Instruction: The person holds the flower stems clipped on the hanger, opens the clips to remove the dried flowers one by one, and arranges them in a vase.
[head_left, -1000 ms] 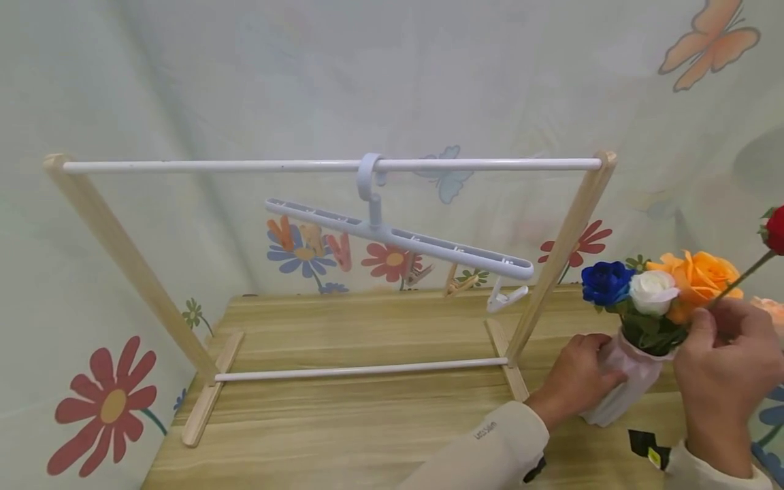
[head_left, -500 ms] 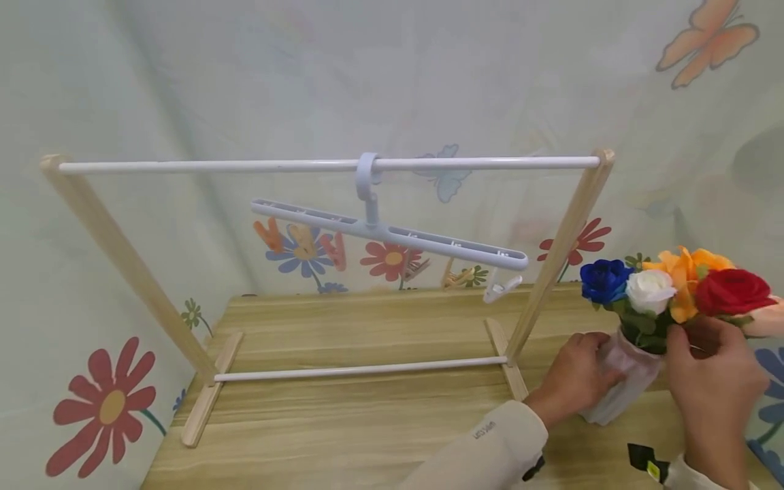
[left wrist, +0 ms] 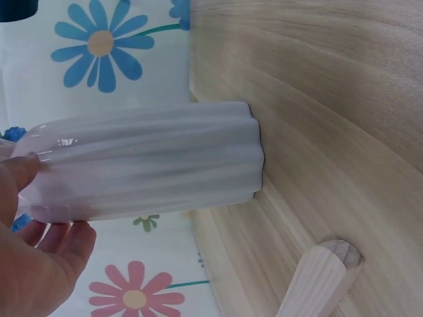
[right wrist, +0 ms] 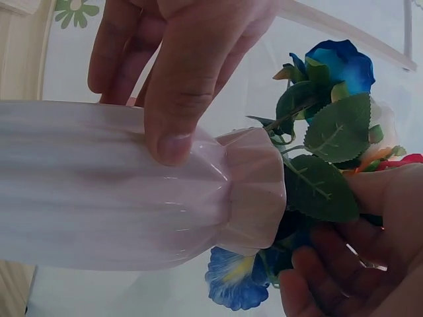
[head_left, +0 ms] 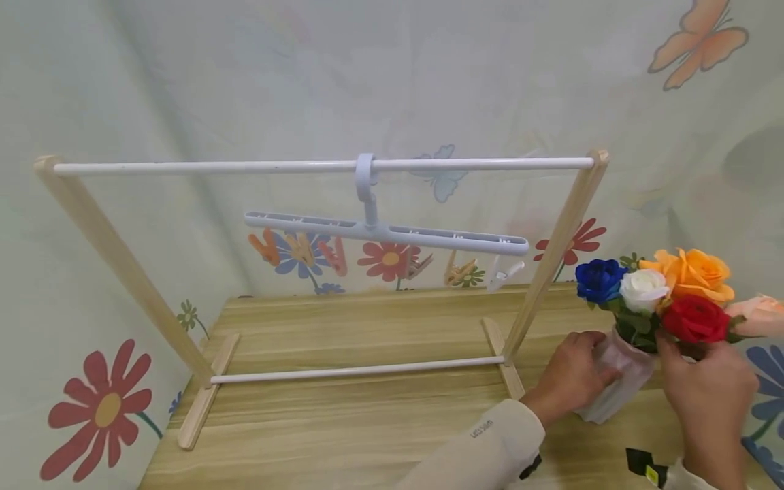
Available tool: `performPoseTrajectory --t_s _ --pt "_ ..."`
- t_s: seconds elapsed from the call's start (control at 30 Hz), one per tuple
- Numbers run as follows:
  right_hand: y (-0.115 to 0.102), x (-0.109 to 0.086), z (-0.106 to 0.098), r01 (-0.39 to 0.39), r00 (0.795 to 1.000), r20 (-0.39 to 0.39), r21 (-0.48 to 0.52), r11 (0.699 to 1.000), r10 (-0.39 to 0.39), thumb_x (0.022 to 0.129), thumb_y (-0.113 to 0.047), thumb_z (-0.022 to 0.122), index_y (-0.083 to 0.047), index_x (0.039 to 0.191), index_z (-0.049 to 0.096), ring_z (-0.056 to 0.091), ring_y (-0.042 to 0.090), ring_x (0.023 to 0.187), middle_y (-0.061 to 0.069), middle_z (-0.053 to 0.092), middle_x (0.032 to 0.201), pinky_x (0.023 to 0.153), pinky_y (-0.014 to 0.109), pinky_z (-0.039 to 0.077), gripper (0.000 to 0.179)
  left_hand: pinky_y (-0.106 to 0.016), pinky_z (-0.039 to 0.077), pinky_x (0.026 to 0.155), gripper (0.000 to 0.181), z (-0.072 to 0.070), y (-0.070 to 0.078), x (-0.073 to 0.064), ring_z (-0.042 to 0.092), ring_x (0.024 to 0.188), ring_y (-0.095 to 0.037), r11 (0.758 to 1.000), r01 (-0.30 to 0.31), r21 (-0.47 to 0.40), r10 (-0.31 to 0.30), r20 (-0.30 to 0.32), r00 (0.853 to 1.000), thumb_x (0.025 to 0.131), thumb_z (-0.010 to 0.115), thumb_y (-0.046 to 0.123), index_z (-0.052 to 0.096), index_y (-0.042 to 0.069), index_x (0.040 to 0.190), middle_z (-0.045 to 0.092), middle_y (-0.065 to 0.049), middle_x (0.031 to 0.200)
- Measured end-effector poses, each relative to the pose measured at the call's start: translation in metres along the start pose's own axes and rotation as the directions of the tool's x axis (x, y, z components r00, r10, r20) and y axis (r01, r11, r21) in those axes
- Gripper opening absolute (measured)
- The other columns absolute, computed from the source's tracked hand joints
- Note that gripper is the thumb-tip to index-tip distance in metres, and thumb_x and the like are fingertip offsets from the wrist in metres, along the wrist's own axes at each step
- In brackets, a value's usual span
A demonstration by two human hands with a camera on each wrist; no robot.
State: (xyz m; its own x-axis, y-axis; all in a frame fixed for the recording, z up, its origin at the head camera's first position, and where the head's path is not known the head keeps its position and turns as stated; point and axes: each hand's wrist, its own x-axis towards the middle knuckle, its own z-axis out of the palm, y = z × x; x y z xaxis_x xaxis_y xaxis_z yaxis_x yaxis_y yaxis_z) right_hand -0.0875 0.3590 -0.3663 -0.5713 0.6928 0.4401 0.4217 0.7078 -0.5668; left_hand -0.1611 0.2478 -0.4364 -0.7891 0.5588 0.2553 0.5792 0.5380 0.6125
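Note:
A white fluted ceramic vase (head_left: 615,384) stands on the table at the right, holding artificial flowers. My left hand (head_left: 572,373) grips it just below the flared rim, with the thumb on its near side, as the left wrist view also shows. My right hand (head_left: 710,391) pinches a red rose (head_left: 697,318) close under its bloom, right at the vase mouth; the stem is hidden by fingers and leaves. Around that bloom are a blue rose (head_left: 600,280), a white rose (head_left: 643,290), an orange flower (head_left: 692,272) and a pale pink flower (head_left: 759,315).
Left of the vase stands a wooden rack with a white top rod (head_left: 214,167) and a lower rod (head_left: 355,371). A light blue hanger (head_left: 380,235) with several clothespins hangs from it. One rack foot (head_left: 502,357) lies near my left hand. Behind is a flower-printed curtain (head_left: 294,82).
My right hand has brought the red rose left and down, its stem into the vase, bloom now beside the others. The hanger swings toward level. The left hand keeps its grip on the vase.

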Motion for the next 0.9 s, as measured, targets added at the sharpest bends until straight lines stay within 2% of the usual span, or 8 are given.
performPoseTrajectory --t_s 0.17,0.3,0.43,0.53,0.6,0.67,0.83,0.9 --pt "0.0 0.005 0.004 -0.006 0.999 0.049 -0.016 1.0 0.007 0.095 -0.023 0.062 0.017 0.118 0.06 0.058 0.058 0.101 0.042 0.064 0.111 0.092 0.064 0.041 0.047 -0.003 0.044 0.08 0.048 0.001 -0.003 0.003 0.057 0.098 0.007 1.0 -0.017 0.025 0.018 -0.021 1.0 0.092 0.074 0.044 0.06 0.021 0.131 0.065 0.013 0.116" --pt "0.002 0.004 0.004 -0.017 0.996 0.084 0.01 1.0 0.016 0.094 -0.023 0.064 0.016 0.118 0.061 0.059 0.058 0.103 0.04 0.065 0.112 0.094 0.065 0.04 0.045 -0.004 0.044 0.08 0.047 -0.001 -0.005 0.002 0.058 0.1 0.007 0.999 -0.021 0.035 0.022 -0.004 1.0 0.093 0.072 0.045 0.061 0.021 0.132 0.066 0.012 0.118" --pt "0.005 -0.001 0.003 -0.017 0.993 0.115 0.015 1.0 0.016 0.094 -0.023 0.062 0.014 0.111 0.065 0.058 0.058 0.107 0.038 0.066 0.113 0.093 0.064 0.04 0.041 -0.004 0.045 0.083 0.045 -0.004 -0.007 0.001 0.06 0.105 0.005 0.997 -0.048 0.064 0.048 0.001 0.999 0.095 0.069 0.046 0.062 0.019 0.131 0.068 0.011 0.12" --pt "0.004 -0.005 0.002 -0.025 0.99 0.138 0.025 0.999 0.021 0.095 -0.023 0.06 0.013 0.113 0.065 0.058 0.055 0.108 0.037 0.066 0.116 0.094 0.063 0.04 0.041 -0.007 0.046 0.088 0.043 -0.007 -0.01 -0.002 0.062 0.11 0.001 0.995 -0.065 0.076 0.065 0.002 0.998 0.098 0.065 0.045 0.063 0.017 0.131 0.068 0.009 0.122" --pt "0.001 -0.008 0.004 -0.015 0.991 0.131 0.045 0.999 0.009 0.095 -0.022 0.06 0.012 0.114 0.065 0.059 0.052 0.107 0.036 0.066 0.115 0.091 0.06 0.041 0.039 -0.009 0.047 0.091 0.043 -0.011 -0.012 -0.003 0.062 0.113 -0.001 0.997 -0.054 0.063 0.054 0.009 0.999 0.099 0.063 0.044 0.063 0.016 0.132 0.068 0.007 0.124" --pt "0.0 -0.012 0.005 -0.028 0.992 0.125 0.057 0.998 0.021 0.094 -0.023 0.061 0.01 0.116 0.065 0.062 0.049 0.103 0.035 0.067 0.115 0.083 0.049 0.045 0.039 -0.012 0.048 0.095 0.044 -0.017 -0.013 -0.006 0.062 0.117 -0.003 0.998 -0.034 0.058 0.032 0.027 0.999 0.098 0.063 0.045 0.063 0.017 0.133 0.067 0.006 0.128" --pt "-0.001 -0.02 0.005 -0.074 0.989 0.136 0.053 0.996 0.066 0.094 -0.028 0.062 0.005 0.118 0.066 0.063 0.043 0.095 0.03 0.07 0.114 0.071 0.034 0.038 0.04 -0.018 0.052 0.095 0.05 -0.035 -0.018 -0.015 0.062 0.12 -0.007 0.994 -0.011 0.112 0.003 0.072 0.997 0.098 0.06 0.054 0.061 0.02 0.135 0.064 0.005 0.133" --pt "-0.002 -0.022 0.005 -0.057 0.987 0.151 0.046 0.997 0.049 0.094 -0.029 0.063 0.002 0.115 0.068 0.065 0.029 0.081 0.028 0.072 0.112 0.069 0.032 0.04 0.038 -0.02 0.052 0.095 0.054 -0.043 -0.021 -0.02 0.061 0.121 -0.007 0.991 -0.017 0.134 0.005 0.088 0.996 0.098 0.056 0.059 0.059 0.021 0.137 0.063 0.006 0.135"
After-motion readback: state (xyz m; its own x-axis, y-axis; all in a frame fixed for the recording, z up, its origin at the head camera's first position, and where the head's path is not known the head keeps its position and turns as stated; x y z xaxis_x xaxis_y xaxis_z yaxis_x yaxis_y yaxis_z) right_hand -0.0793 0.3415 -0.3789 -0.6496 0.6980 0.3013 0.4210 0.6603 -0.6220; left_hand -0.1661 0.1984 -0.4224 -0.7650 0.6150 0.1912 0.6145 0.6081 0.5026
